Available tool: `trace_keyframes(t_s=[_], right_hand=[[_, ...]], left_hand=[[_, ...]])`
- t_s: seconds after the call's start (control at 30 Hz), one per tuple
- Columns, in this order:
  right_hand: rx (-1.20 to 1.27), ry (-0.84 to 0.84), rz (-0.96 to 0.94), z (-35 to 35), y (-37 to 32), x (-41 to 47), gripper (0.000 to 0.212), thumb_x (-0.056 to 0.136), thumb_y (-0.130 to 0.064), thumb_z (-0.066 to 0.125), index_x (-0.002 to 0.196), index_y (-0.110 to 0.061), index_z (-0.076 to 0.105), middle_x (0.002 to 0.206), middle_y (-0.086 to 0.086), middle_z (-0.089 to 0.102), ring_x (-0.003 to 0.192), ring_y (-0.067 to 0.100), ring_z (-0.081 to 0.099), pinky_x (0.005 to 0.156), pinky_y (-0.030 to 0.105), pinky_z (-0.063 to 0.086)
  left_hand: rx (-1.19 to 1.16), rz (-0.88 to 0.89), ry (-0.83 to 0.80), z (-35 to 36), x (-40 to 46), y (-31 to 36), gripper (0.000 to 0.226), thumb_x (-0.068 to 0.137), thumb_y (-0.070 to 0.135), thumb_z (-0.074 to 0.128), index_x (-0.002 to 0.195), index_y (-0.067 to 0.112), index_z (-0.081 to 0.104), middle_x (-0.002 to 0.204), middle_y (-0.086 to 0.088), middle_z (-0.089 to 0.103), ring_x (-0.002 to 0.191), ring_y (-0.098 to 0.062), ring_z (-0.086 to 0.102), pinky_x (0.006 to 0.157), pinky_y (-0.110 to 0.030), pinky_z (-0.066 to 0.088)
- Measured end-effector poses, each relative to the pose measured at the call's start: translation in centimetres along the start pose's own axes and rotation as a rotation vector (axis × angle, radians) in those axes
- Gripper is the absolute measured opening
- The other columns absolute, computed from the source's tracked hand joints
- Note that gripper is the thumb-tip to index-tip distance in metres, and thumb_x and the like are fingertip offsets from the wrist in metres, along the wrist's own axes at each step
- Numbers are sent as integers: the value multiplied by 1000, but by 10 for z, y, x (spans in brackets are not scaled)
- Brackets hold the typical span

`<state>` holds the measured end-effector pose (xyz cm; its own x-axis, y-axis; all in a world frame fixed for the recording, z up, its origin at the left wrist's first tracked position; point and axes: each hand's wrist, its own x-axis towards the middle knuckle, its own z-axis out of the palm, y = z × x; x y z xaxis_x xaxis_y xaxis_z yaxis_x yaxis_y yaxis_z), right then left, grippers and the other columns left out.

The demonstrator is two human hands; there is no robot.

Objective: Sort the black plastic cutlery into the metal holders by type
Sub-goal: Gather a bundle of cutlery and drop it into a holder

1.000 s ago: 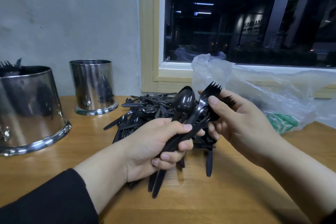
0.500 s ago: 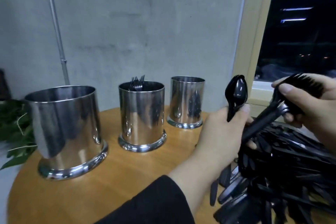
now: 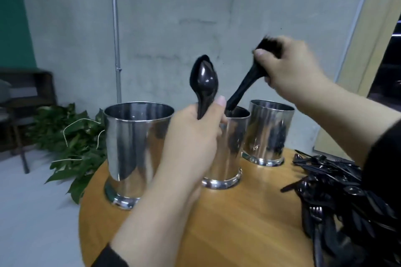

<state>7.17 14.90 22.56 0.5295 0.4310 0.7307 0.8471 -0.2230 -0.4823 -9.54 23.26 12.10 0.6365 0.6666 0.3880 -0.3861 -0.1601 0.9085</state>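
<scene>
On the desk (image 3: 238, 219) stand three holders; the pile (image 3: 338, 193) lies right. The right hand (image 3: 290, 67), grip clamped on forks (image 3: 243, 89), lowers handles into the middle holder (image 3: 234, 136): drop them straight. The left hand (image 3: 191, 136) clasps spoons (image 3: 204, 80).

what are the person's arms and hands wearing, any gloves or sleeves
No gloves: both the left hand and the right hand are bare, with no rings or watch visible. Each arm has a black long sleeve pushed back from the wrist, the left sleeve at the bottom edge, the right sleeve at the right edge. The fingernails look short and unpainted.
</scene>
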Motion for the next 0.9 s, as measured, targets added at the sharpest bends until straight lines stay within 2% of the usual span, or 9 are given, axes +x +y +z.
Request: trace_keyframes(t_s=[0.13, 0.23, 0.3, 0.37, 0.5, 0.63, 0.73, 0.83, 0.9], right_hand=[[-215, -246, 64, 49, 7, 20, 20, 99, -26, 61, 91, -9, 64, 68, 2, 59, 66, 27, 57, 56, 30, 38], [-356, -405, 102, 73, 10, 21, 37, 92, -43, 70, 94, -6, 71, 76, 13, 68, 73, 30, 65, 61, 33, 46], [-415, -406, 102, 80, 10, 20, 50, 90, -56, 66, 101, -8, 74, 88, 15, 72, 85, 32, 67, 70, 36, 50], [-432, -293, 95, 77, 6, 16, 54, 95, -60, 55, 110, -11, 72, 96, 11, 72, 88, 29, 65, 72, 34, 48], [-190, -161, 2, 54, -16, 2, 47, 101, -55, 47, 101, -13, 69, 79, 5, 66, 68, 20, 64, 61, 31, 42], [233, -476, -48, 35, -58, -33, 50, 91, -63, 49, 121, -26, 65, 95, -2, 72, 65, 24, 62, 63, 35, 52], [198, -640, -53, 34, -81, -54, 51, 84, -62, 55, 126, -34, 62, 83, -1, 71, 64, 19, 63, 65, 32, 55], [255, -680, -46, 39, -90, -61, 31, 88, -40, 71, 115, -27, 64, 79, 1, 66, 62, 19, 60, 64, 40, 54], [280, -662, -42, 38, -94, -61, 24, 89, -29, 73, 109, -20, 63, 72, 3, 62, 60, 19, 56, 60, 37, 49]], left_hand=[[-13, -19, -15, -29, 3, 5, 37, 98, 44, 62, 68, 22, 60, 50, 10, 40, 39, -9, 31, 39, -20, 25], [-26, -68, -54, -44, 4, 5, 34, 99, 40, 62, 73, 19, 59, 51, 8, 38, 40, -8, 26, 38, -19, 22], [-43, -93, -62, -51, 6, 3, 32, 100, 37, 62, 74, 17, 59, 52, 6, 37, 40, -8, 25, 37, -18, 21], [-50, -112, -83, -56, 7, 1, 32, 100, 35, 62, 74, 17, 59, 53, 5, 36, 41, -8, 24, 37, -18, 19], [-24, -173, -130, -60, 7, -2, 30, 101, 32, 61, 77, 14, 61, 55, 1, 36, 42, -9, 22, 39, -19, 18], [3, -221, -168, -59, 3, 0, 28, 100, 28, 61, 78, 12, 63, 54, 2, 36, 41, -9, 22, 37, -17, 18], [56, -232, -205, -57, 1, 3, 25, 96, 28, 63, 76, 13, 63, 52, 2, 34, 39, -9, 22, 39, -16, 17], [77, -210, -164, -58, -3, 8, 23, 93, 27, 66, 73, 15, 63, 50, 4, 33, 38, -10, 23, 41, -18, 18], [48, -152, -127, -61, -6, 14, 26, 91, 26, 71, 67, 19, 62, 49, 2, 35, 39, -13, 27, 42, -21, 21]])
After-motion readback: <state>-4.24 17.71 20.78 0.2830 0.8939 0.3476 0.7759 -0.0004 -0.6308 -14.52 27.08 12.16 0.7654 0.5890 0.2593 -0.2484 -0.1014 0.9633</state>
